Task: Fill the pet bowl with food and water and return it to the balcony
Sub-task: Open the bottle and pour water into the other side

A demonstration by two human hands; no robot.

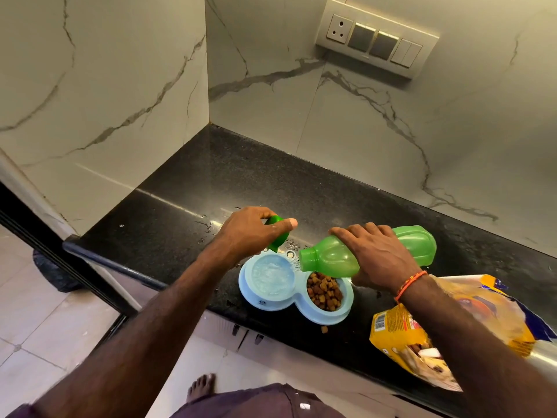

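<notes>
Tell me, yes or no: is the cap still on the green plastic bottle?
No: the green plastic bottle shows an open mouth tipped toward the light blue double pet bowl, and the left hand holds the green cap apart.

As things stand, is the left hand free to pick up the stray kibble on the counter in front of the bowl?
Probably not yet: the left hand is closed around the green cap. The path to the stray kibble past the blue bowl looks open otherwise.
</notes>
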